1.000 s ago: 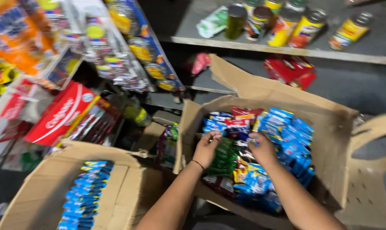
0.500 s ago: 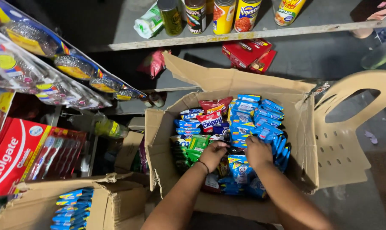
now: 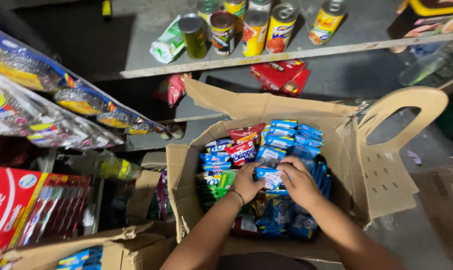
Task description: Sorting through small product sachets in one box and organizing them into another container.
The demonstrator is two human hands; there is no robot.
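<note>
An open cardboard box [image 3: 184, 180] sits in front of me, packed with blue, red and green snack packets. Both my hands reach down into it. My left hand [image 3: 246, 182], with a dark band on the wrist, and my right hand [image 3: 300, 182] together clasp a blue snack packet [image 3: 270, 176] near the box's middle. Red packets [image 3: 242, 145] and more blue packets [image 3: 299, 135] lie at the far side of the box. Green packets [image 3: 221, 182] lie to the left of my left hand.
A beige plastic chair [image 3: 391, 150] stands right of the box. Above, a grey shelf [image 3: 136, 45] carries several cans [image 3: 256, 30]; red packs [image 3: 281, 75] lie on the shelf below. Hanging strips of scourers [image 3: 76, 100] fill the left. Another carton with blue packets [image 3: 81, 257] is at lower left.
The view has shifted so the box sits more central. My hands have drawn together and closed on one blue packet in the box's middle.
</note>
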